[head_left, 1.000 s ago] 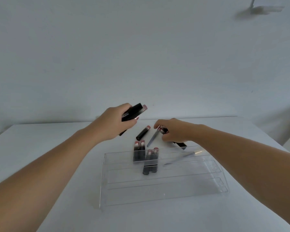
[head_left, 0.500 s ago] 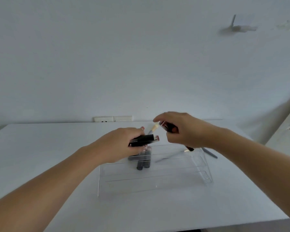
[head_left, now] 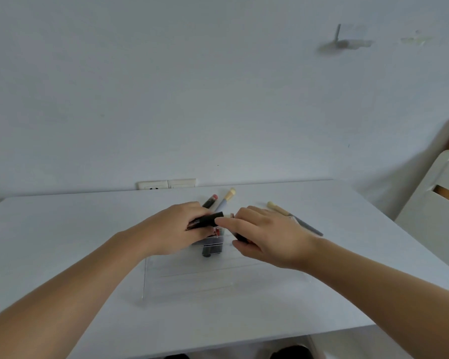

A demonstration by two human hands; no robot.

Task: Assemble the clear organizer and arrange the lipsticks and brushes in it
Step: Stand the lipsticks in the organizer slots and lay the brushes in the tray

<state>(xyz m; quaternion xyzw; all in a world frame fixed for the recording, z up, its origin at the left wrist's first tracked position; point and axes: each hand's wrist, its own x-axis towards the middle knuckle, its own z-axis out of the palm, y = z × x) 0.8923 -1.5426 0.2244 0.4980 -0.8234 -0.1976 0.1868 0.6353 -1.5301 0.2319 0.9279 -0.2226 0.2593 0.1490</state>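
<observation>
Two hands meet over the far edge of the clear organizer (head_left: 218,275): left hand (head_left: 176,229) grasping a black lipstick (head_left: 205,221), right hand (head_left: 265,237) clenched on another. Light, smooth, probably slippery tubes; grip mid-barrel.

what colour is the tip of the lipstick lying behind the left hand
Pink, on a black tube: the lipstick behind the left hand, head view.
</observation>
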